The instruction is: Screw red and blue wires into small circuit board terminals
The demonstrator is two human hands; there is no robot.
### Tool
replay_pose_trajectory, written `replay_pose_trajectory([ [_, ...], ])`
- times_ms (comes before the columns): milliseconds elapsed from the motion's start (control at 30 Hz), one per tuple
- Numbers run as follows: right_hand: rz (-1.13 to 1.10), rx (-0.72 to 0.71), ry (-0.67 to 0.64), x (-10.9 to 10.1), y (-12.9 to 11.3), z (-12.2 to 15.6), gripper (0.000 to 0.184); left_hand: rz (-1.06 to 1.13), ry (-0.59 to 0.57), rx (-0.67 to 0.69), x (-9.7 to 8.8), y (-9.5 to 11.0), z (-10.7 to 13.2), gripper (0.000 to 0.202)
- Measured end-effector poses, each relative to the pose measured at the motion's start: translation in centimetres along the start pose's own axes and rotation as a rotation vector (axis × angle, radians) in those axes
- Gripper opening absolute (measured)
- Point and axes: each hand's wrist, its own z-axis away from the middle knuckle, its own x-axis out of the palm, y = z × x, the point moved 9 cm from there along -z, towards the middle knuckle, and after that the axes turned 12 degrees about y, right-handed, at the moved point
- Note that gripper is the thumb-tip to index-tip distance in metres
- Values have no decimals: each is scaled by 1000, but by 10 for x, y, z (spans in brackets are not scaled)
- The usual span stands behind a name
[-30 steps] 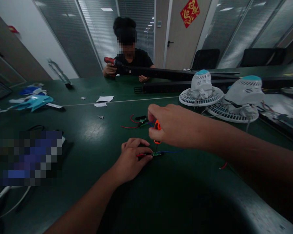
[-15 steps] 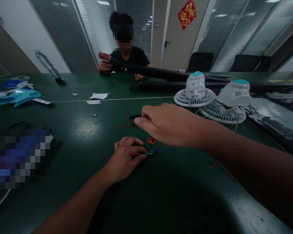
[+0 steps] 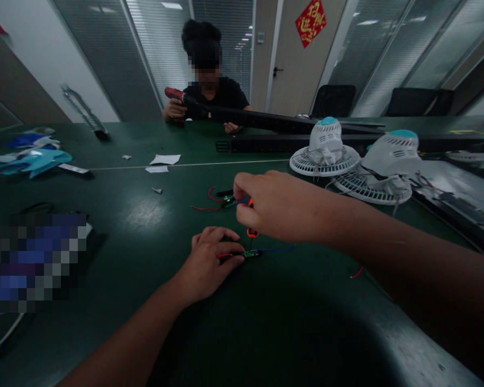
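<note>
Orange screwdriver (image 3: 252, 233) is pointing down at a little green board (image 3: 253, 253)

At the far left, a blurred-out thing (image 3: 32, 260) is lying on the dark green table (image 3: 105, 274). Behind it, a crumpled light blue thing (image 3: 46, 161) is resting. Next, 2 white papers (image 3: 165, 159) are lying flat. Across the table, another person (image 3: 221, 97) is holding a red and black power tool (image 3: 175, 94).

The left hand (image 3: 207, 263) is coming next. Its thumb and finger are pinching the left end of the little green board, and a red wire (image 3: 225, 256) is running between them. The board is lying on the table, and a blue wire (image 3: 276, 249) is stretching out to its right. More small boards (image 3: 228, 199) are resting just beyond the hands.

The right hand (image 3: 268, 207) is gripping the screwdriver's handle from above. I cannot tell if the tip is touching the board.

On the right, a loose red wire (image 3: 357, 272) is lying near the right arm, and 2 white fans (image 3: 325, 142) are sitting behind it, side by side.
</note>
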Motion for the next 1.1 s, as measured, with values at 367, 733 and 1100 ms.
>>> replay_pose_trajectory([
  [367, -28, 4, 8, -1, -1, 1, 30, 6, -1, 6, 1, -1, 0, 17],
  [733, -40, 39, 3, -2, 2, 3, 33, 11, 14, 20, 0, 0, 0, 17],
  [1100, -36, 47, 0, -4, 2, 4, 34, 9, 18, 14, 0, -1, 0, 16],
])
